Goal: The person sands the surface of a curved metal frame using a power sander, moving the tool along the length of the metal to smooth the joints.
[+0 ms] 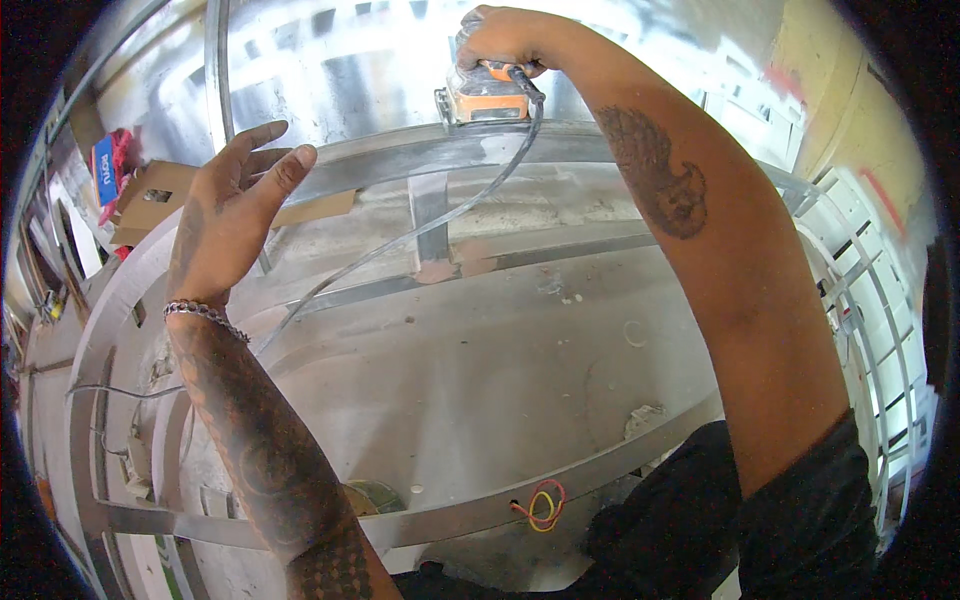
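Your right hand [497, 38] clamps the orange sander [485, 100] against the far curved metal rail [400, 155]. Your left hand [232, 215] hovers with fingers spread near that rail's edge, with open floor [480, 370] inside the frame.

Orange boxy power tool [487, 101] with grey base at 12 o'clock, clear hose [420, 228] running off it. Bare silver-grey curved metal frame [400, 155], dull sheen. Dusty grey concrete floor [480, 370] at centre. Red-yellow looped wires [543, 505] at 6. Brown cardboard box [150, 200] at 10, blue-and-red packet [108, 165] beside it. Silver bead bracelet [205, 314], dark patterned tattoos on both forearms. Black sleeve [810, 490] at 4.
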